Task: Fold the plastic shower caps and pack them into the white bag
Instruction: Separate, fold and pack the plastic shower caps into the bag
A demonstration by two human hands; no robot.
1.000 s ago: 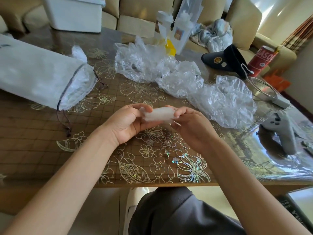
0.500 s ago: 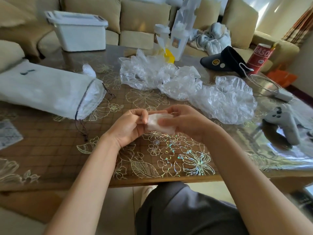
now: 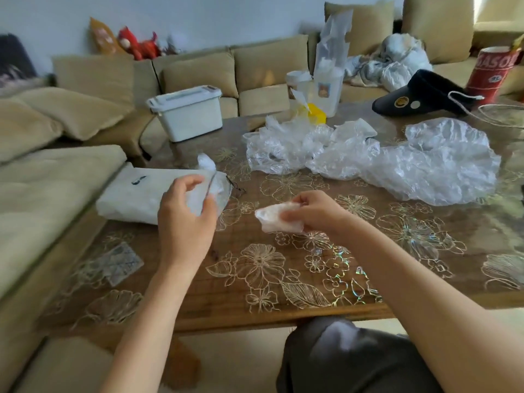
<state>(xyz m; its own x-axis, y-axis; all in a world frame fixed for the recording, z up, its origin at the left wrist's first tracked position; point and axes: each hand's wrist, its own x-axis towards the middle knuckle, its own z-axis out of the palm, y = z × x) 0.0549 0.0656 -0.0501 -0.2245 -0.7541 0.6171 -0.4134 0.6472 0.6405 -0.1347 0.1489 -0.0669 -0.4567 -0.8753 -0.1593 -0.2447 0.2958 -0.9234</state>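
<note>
My right hand (image 3: 320, 212) pinches a small folded shower cap (image 3: 279, 221) just above the table. The white drawstring bag (image 3: 136, 194) lies on its side at the table's left edge, with its mouth facing right. My left hand (image 3: 184, 214) hovers at that mouth with fingers curved in a loose C. Its thumb is by the rim, and the fingers and thumb stay well apart. A heap of unfolded clear shower caps (image 3: 397, 163) spreads across the table behind my right hand.
A white lidded box (image 3: 187, 114) stands at the back left. A black visor (image 3: 422, 95), a red can (image 3: 493, 72) and a clear standing package (image 3: 329, 78) are at the back. A small clear packet (image 3: 122, 262) lies near the front left. Beige sofas surround the table.
My left hand let go of the folded cap and moved left to the bag's mouth. My right hand now holds the cap alone. The camera turned left and upward.
</note>
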